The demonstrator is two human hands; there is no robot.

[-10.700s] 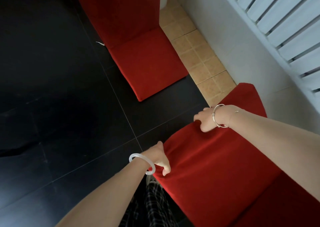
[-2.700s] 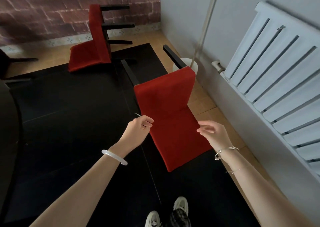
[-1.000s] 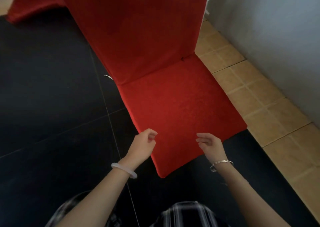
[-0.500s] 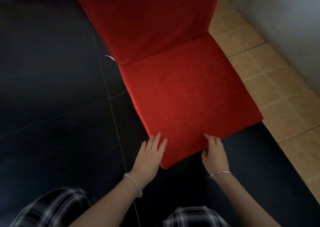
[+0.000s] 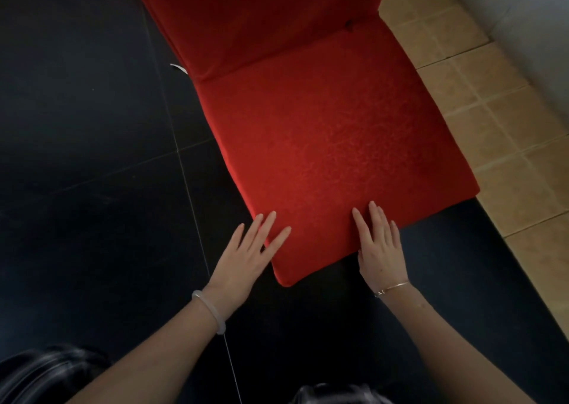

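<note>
From the head camera we look down at a bright red cloth chair cover with a soft square seat part and a tall back part. It sits low over the shiny black floor, and its right side is next to the tan floor tiles. Our left hand lies flat, fingers straight and spread, with its fingertips on the near left edge of the seat. Our right hand lies flat too, fingers straight and close together, on the near right edge. Neither hand grabs anything; both just press. We think most of the job is done: the red cloth looks smooth and snug, with no big folds. What looks left is patting down the near corner between our hands. We cannot tell if the cloth is tucked in underneath
</note>
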